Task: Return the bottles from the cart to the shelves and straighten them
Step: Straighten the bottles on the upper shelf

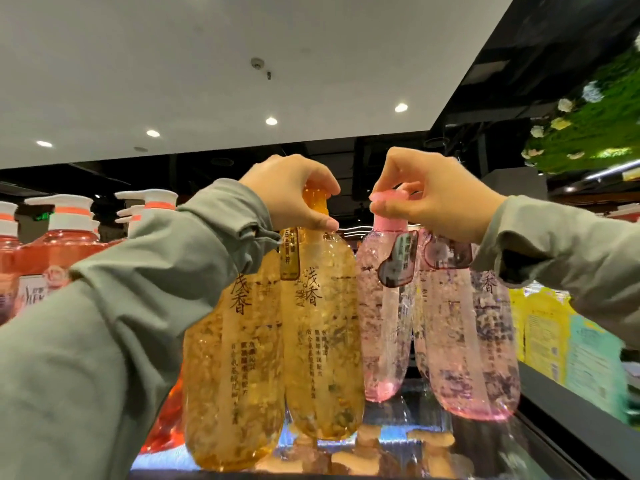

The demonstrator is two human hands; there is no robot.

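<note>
My left hand (294,192) grips the pump tops of two amber bottles (322,341) filled with flower bits; both hang side by side over the top shelf. In my right hand (433,195) are two clear pink bottles (464,341), held by their pink pump tops (389,199). The pink pair hangs just right of the amber pair. All of these bottles are lifted a little above the glossy black shelf top (426,420). The cart is out of sight.
Red pump bottles with white tops (65,237) stand in a row at the left. Yellow and teal packs (554,341) fill a shelf at the right behind a black ledge (571,403). Beige pump tops (367,455) show below the shelf top. A green plant wall hangs upper right.
</note>
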